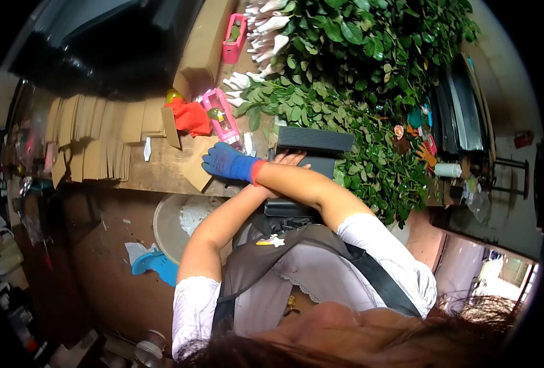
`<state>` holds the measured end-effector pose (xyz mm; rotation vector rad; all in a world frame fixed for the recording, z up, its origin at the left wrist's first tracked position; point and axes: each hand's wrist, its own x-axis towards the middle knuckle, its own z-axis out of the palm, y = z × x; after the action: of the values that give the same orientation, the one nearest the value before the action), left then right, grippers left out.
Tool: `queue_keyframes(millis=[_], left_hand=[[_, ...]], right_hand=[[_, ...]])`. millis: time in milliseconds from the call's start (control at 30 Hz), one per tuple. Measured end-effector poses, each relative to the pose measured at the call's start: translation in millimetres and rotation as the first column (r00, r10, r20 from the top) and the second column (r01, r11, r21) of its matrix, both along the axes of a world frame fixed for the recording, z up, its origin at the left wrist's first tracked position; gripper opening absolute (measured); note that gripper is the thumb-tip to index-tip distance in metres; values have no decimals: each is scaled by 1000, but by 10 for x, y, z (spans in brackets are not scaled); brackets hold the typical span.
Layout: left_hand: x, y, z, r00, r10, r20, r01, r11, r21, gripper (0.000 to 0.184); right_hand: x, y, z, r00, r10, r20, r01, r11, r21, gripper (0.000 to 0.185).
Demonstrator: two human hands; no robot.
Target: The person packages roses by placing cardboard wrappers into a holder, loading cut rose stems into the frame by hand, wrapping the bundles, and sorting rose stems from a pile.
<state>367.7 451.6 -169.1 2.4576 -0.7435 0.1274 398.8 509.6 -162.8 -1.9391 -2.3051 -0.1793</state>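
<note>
My forearms cross, the right one over the left. My left hand [292, 159], bare, lies on a dark grey device [321, 165] with its fingers apart, below the device's ribbed upper part [315, 140]; the right forearm partly covers it. My right hand [229, 163] wears a blue glove with a red cuff. Its fingers are bent and a little apart, beside a loose piece of cardboard [196, 173] and a pink holder [221, 119]. Nothing shows in its grasp; the palm is hidden.
Leafy green stems [370, 122] cover the table's right side, with white-wrapped pieces [272, 24] beside them. Folded cardboard [100, 126], a red cloth [190, 118] and another pink holder [234, 38] lie left. A round tub [167, 224] and blue object [155, 265] stand below.
</note>
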Motion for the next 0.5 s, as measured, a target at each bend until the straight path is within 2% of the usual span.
queue_keyframes(millis=[33,67,133,167,233,300,333,367,433,467,500], left_hand=[[-2,1,8,1000,6,-3,-6,1000,26,62],[-27,-1,14,1000,12,-6,-12,999,47,63],[-19,-16,71,998,22,-61,-19,998,59,67],[-24,-25,90,997,28,-78,-26,999,33,68],[-19,-52,-71,995,14,-96,-10,999,45,71],[-17,68,-8,1000,17,18,-16,998,-64,78],[-6,46,366,992,46,-117,-37,997,71,75],[1,-23,171,998,52,26,-54,995,78,70],[-10,3,272,985,16,-171,-20,999,-24,64],[-11,36,363,995,7,-99,-1,999,53,61],[-26,61,336,994,25,-111,-21,999,40,60]], right_hand=[[42,-72,114,1000,-3,-16,4,999,34,9],[85,-192,224,996,-45,-77,45,999,-4,17],[160,-690,784,938,-128,-321,174,978,119,22],[199,-975,940,887,-148,-438,243,955,170,25],[295,-1524,934,692,-181,-698,400,902,162,27],[288,-2131,948,345,-441,-828,521,824,-222,28],[309,-2370,893,205,-587,-784,490,755,-437,30],[329,-2569,815,73,-716,-694,422,653,-629,33],[430,-2758,728,-48,-795,-605,315,563,-764,37],[427,-2783,726,-143,-786,-601,298,545,-784,41],[448,-2759,685,-113,-822,-559,266,517,-814,42]])
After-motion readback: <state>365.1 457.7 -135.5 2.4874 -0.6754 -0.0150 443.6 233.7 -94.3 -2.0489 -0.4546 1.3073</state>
